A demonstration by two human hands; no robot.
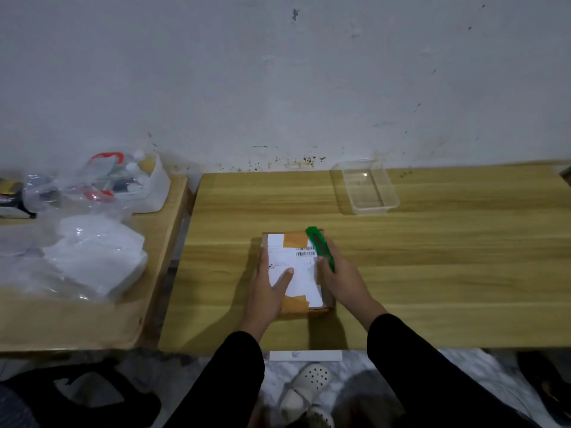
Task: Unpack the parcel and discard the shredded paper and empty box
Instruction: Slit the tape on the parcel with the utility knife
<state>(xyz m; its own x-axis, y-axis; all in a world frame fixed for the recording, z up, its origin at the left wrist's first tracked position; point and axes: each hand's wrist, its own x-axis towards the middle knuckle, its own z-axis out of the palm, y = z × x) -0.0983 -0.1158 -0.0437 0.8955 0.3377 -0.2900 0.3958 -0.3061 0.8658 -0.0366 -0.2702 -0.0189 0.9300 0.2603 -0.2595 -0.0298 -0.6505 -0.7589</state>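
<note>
A small cardboard parcel (301, 267) lies on the wooden table (432, 257), sealed with brown tape and carrying a white shipping label. My left hand (270, 288) rests flat on its left side, thumb across the label. My right hand (340, 278) is at the parcel's right edge, closed around a green utility knife (319, 245) whose tip points away from me over the parcel's far right corner. Whether the blade is out I cannot tell.
A clear plastic container (367, 188) stands at the back of the table. A second table (154, 242) to the left holds plastic bags (92, 254) and a white bin of bottles (136, 180). A dark bag (77, 393) lies on the floor at the lower left.
</note>
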